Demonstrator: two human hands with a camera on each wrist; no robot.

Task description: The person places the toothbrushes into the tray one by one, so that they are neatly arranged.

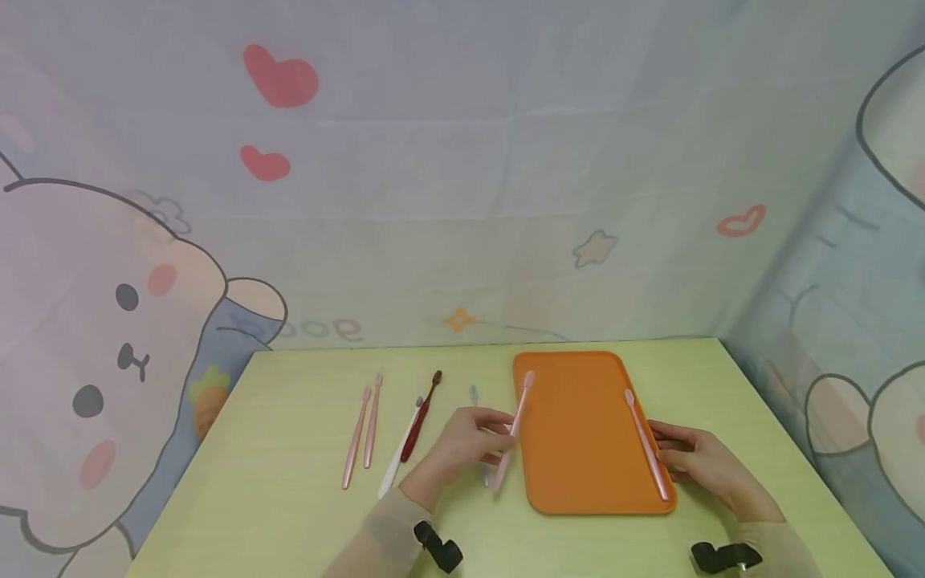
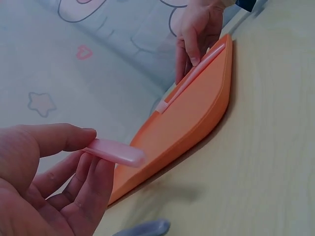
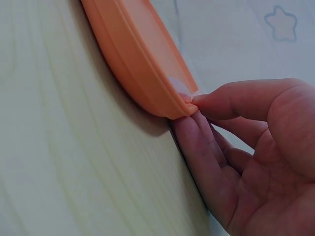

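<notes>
Pinching a pink toothbrush (image 1: 519,410) in the curled left hand (image 1: 470,437) and, right of that grip, an orange tray (image 1: 578,433) by its rim in the right hand (image 1: 702,464), apparently mid-transfer, likely calling for rightward lowering.

Head view evenly lit; 2 wrist views dimmer, soft shadows beside the tray (image 3: 129,64) on the counter (image 3: 49,147).

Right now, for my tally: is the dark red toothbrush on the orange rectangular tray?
No, the dark red toothbrush lies on the pale tabletop outside the tray.
</notes>
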